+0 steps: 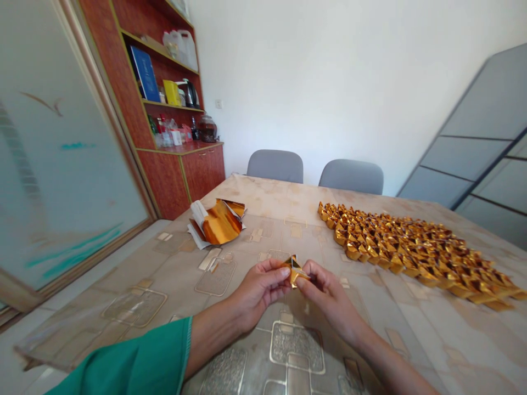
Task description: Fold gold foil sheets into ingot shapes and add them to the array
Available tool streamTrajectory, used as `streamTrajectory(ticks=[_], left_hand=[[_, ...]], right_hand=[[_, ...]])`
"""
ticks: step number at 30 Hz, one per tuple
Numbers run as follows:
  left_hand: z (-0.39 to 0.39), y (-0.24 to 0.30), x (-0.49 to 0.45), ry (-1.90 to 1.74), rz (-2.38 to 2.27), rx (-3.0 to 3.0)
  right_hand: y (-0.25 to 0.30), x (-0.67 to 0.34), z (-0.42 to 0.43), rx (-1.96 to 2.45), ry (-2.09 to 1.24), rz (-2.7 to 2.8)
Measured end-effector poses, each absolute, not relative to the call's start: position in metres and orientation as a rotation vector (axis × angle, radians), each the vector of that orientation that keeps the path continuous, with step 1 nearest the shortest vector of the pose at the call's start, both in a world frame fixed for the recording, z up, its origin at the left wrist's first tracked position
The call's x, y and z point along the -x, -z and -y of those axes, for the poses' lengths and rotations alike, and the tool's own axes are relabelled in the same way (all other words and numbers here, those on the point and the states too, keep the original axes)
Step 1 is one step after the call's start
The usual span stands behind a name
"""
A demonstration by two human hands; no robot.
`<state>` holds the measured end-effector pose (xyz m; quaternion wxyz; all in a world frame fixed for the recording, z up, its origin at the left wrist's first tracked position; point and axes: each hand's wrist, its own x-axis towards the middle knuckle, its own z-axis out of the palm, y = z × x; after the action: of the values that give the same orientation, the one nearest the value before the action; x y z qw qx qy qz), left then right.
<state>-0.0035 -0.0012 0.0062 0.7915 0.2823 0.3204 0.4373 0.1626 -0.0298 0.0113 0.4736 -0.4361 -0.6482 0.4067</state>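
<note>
Between my two hands, above the middle of the table, is a small folded piece of gold foil paper [295, 272]. My left hand [265, 281] pinches its left side between thumb and fingers. On the other side, my right hand [323, 286] grips it with the thumb in front. Part of the folded paper is hidden behind my fingertips. A loose stack of gold foil sheets [222, 224] with white backing lies curled on the table to the left. To the right, many folded gold paper ingots [403, 247] stand packed in rows.
A patterned cloth covers the table [280, 200]. Two grey chairs [275, 164] stand at its far side. A red-brown cabinet [164, 175] with a kettle, jugs and bottles is at the back left, near a frosted glass door [69, 137].
</note>
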Motion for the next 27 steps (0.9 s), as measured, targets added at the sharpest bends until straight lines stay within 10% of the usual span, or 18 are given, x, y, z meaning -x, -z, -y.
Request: streamTrajectory(ticks=[27], left_hand=[[0.009,-0.006,-0.004,-0.867,-0.826,-0.815]], right_hand=[[-0.01,-0.164,0.023,1.164,-0.965,1.472]])
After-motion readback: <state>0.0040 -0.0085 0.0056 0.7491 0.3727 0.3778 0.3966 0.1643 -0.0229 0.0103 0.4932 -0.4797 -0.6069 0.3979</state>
